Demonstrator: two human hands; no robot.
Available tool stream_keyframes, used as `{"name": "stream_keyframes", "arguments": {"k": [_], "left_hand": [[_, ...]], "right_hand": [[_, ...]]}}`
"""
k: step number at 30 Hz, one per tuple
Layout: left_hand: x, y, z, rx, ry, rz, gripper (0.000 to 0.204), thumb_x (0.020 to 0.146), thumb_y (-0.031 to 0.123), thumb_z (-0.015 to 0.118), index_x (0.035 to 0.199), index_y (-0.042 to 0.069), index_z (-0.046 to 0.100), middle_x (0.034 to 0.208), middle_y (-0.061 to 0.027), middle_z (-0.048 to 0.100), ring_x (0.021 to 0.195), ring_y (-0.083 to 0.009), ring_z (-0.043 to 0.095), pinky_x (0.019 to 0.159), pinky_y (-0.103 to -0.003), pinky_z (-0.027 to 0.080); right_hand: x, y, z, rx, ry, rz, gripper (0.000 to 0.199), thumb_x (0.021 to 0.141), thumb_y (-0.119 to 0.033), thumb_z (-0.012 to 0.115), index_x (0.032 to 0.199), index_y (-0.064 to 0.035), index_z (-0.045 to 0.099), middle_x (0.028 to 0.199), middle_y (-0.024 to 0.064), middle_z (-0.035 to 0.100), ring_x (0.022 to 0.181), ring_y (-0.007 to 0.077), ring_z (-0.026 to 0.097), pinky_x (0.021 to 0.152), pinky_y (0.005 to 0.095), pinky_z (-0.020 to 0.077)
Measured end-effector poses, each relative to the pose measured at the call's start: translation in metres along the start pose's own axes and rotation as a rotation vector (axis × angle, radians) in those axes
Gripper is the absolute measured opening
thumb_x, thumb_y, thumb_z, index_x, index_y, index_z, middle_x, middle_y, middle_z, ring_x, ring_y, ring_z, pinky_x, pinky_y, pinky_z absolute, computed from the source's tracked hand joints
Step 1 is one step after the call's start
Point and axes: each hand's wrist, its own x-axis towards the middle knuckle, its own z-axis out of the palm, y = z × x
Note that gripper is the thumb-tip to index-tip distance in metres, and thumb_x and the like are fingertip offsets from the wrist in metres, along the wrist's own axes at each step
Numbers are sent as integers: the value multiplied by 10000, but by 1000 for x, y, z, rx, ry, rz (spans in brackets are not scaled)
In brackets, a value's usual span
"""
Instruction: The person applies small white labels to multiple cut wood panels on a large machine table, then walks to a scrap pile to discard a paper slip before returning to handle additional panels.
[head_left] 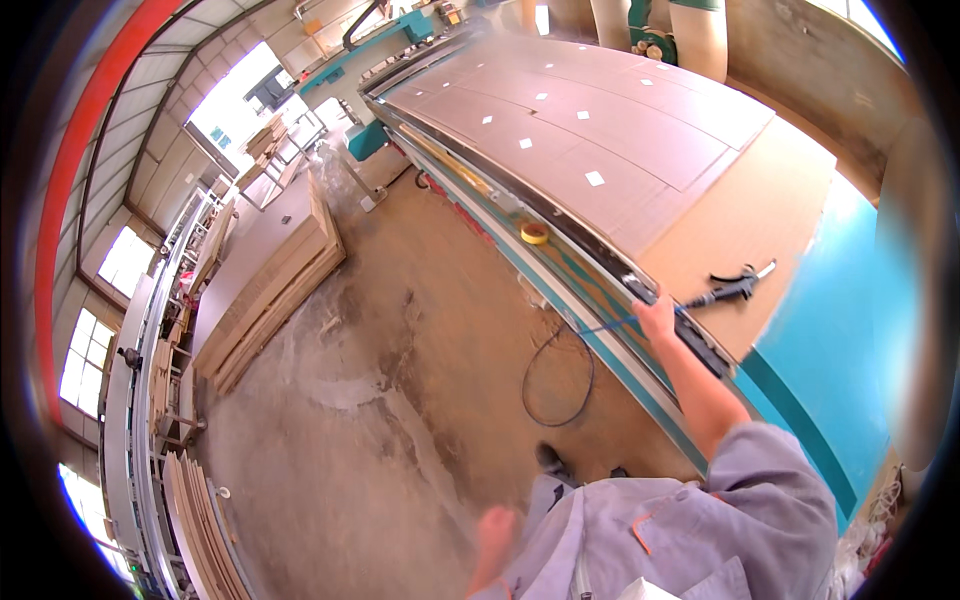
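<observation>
My right hand [656, 314] is at the near edge of the machine table, its fingers closed around a blue air hose [610, 326] beside the black edge rail [702, 346]. A black air blow gun [735, 289] with a metal nozzle lies on the bare tan board [745, 235], just beyond that hand. Farther along, the table carries large brownish-pink panels [600, 130] dotted with small white labels. My left hand [495, 530] hangs low beside my body, over the floor; motion blur hides its fingers.
A yellow tape roll [535, 233] sits on the machine's side ledge. The dark hose loop [524, 385] hangs by the machine's side, above the concrete floor [340, 450]. Stacked boards [270, 290] stand at the left, with a roller conveyor [150, 400] behind. A turquoise surface [830, 290] borders the right.
</observation>
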Motion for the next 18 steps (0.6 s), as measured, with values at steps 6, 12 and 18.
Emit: {"name": "stream_keyframes", "arguments": {"k": [6, 12, 18], "left_hand": [[180, -39, -44, 150, -13, 205, 172, 810, 218, 572, 807, 68, 656, 773, -81, 637, 725, -231, 601, 624, -386, 488], [326, 27, -127, -119, -97, 46, 185, 805, 153, 574, 661, 37, 571, 598, -12, 533, 582, -134, 480, 521, -337, 408], [479, 84, -171, -519, -215, -66, 146, 846, 111, 540, 715, 49, 543, 644, -4, 534, 581, -140, 508, 517, -310, 429]], "right_hand": [[142, -19, 66, -192, 79, 319, 820, 658, -286, 731, 1370, -50, 400, 1321, 279, 458, 1264, 374, 421, 1063, 399, 329], [206, -50, 118, -201, 391, 878, 850, 690, -279, 639, 1440, -124, 271, 1373, 250, 372, 1302, 418, 321, 1093, 471, 267], [229, 10, 91, 120, 529, 855, 565, 760, -334, 619, 1262, -90, 531, 1232, 227, 547, 1165, 384, 503, 1003, 424, 393]]}}
